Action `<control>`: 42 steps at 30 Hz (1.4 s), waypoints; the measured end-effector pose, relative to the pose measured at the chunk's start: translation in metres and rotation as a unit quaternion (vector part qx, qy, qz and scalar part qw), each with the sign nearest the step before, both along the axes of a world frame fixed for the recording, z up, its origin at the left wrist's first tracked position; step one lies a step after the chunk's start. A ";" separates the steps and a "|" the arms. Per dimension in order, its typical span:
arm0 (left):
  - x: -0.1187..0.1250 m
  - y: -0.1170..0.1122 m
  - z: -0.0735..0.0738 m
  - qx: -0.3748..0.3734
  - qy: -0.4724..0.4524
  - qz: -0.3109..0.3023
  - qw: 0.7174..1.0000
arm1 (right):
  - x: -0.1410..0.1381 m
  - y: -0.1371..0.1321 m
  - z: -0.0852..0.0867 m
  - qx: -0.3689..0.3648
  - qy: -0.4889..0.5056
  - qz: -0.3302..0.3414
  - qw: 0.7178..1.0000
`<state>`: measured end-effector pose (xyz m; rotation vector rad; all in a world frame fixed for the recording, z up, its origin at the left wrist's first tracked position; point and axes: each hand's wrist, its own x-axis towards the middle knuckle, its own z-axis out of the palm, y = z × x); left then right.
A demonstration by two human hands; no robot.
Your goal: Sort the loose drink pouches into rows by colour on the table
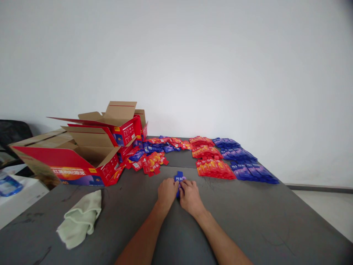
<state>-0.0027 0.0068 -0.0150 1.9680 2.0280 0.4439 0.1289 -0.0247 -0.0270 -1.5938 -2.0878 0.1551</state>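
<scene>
My left hand (167,193) and my right hand (189,195) meet at the middle of the grey table (248,217), fingers curled together round a small stack of blue sachets (179,178) that pokes out beyond my fingertips. Just past them lies a loose heap of red and blue sachets (150,162). To the right, red sachets (213,167) lie in tidy rows, with rows of blue sachets (249,170) beside them.
Open red cardboard boxes (82,162) with raised flaps stand at the table's back left. A crumpled pale green cloth (81,219) lies at the front left. A white wall rises behind the table. A black chair and a blue bottle (8,184) sit at far left.
</scene>
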 end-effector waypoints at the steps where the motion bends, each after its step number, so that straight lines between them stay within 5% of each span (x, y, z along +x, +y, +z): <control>1: -0.001 0.000 0.000 0.007 0.008 0.000 1.000 | -0.001 -0.001 0.001 -0.003 -0.006 -0.005 1.000; 7: -0.002 0.000 -0.002 0.095 0.046 -0.043 0.994 | -0.002 -0.004 0.005 -0.010 -0.036 -0.022 0.999; 12: -0.002 -0.001 -0.009 0.091 0.058 -0.075 0.991 | -0.003 -0.006 0.006 -0.014 -0.050 -0.030 0.998; 22: -0.001 -0.001 -0.016 0.118 0.062 -0.069 0.989 | -0.007 -0.004 0.002 0.000 -0.058 -0.044 0.997; 28: -0.012 0.021 -0.012 0.152 0.091 -0.047 0.983 | -0.012 -0.001 0.007 0.009 -0.055 -0.050 0.997; 34: -0.030 0.058 -0.004 0.155 0.107 -0.052 0.981 | -0.029 0.032 0.024 0.000 -0.059 -0.021 0.998; 42: -0.054 0.105 0.010 0.136 0.094 -0.037 0.986 | -0.064 0.111 0.026 -0.016 -0.033 0.009 0.999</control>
